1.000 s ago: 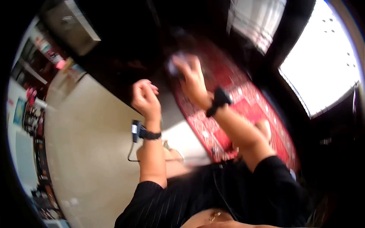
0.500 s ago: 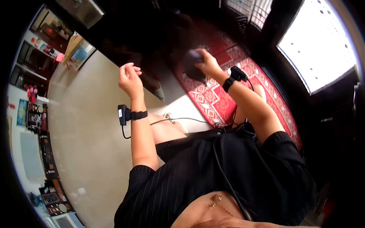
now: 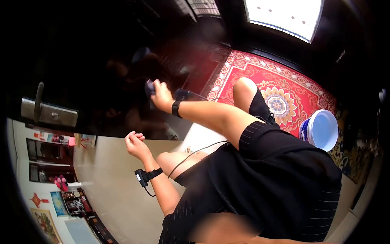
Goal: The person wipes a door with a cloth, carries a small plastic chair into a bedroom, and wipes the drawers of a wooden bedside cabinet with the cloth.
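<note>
My right hand point(image 3: 161, 96) is closed round a dark purplish cloth or pad point(image 3: 150, 88), held at the glossy dark door point(image 3: 93, 77), which shows dim reflections. Lower and to the left, my left hand point(image 3: 138, 146) is raised near the door's edge, its fingers curled loosely together with nothing visible in them. Each wrist wears a black strap with a small cabled device. The door's metal handle point(image 3: 38, 102) lies to the left of both hands.
A red patterned rug point(image 3: 280, 87) lies on the floor beyond my knees. A white and blue bucket point(image 3: 323, 131) stands at its right end. Pale tiled floor point(image 3: 122, 179) stretches left, towards shelves and wall pictures. A bright window point(image 3: 286, 16) is at the top.
The view has swung, bringing the door handle and the bucket into sight. My right hand, with the dark cloth or pad, has moved left and lower in view; my left hand now appears lower.
</note>
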Available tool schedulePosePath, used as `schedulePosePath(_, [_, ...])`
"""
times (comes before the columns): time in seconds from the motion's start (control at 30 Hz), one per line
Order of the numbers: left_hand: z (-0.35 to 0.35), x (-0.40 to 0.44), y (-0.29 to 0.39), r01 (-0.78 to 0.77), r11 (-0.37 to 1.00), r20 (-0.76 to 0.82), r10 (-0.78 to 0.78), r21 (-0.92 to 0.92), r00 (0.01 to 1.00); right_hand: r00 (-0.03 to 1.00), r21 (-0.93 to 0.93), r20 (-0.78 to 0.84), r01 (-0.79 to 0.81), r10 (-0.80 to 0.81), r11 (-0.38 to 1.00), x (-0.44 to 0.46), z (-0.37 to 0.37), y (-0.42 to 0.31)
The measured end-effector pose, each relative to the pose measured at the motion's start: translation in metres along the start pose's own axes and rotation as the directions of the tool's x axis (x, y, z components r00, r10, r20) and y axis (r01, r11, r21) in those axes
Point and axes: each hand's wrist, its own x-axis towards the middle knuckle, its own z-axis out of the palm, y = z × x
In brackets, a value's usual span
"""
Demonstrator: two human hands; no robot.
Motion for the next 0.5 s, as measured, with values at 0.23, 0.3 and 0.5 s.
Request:
schedulePosePath(0.23, [0.028, -0.013, 0.021, -0.038, 0.995, 0.114, 0.027, 0.093, 0.993, 0.838, 0.088, 0.52, 0.139, -0.165, 0.986, -0.021, -0.034, -0.005])
schedulePosePath(0.3, [0.035, -0.01, 0.015, 0.029, 0.996, 0.234, -0.048, 0.085, 0.971, 0.872, 0.073, 0.475, 0.1, -0.122, 0.992, -0.021, -0.055, -0.007])
schedulePosePath(0.5, [0.061, -0.035, 0.042, 0.012, 0.999, 0.535, 0.007, -0.03, 0.845, 0.873, 0.151, 0.488, -0.107, 0.02, 0.983, -0.031, -0.131, -0.027])
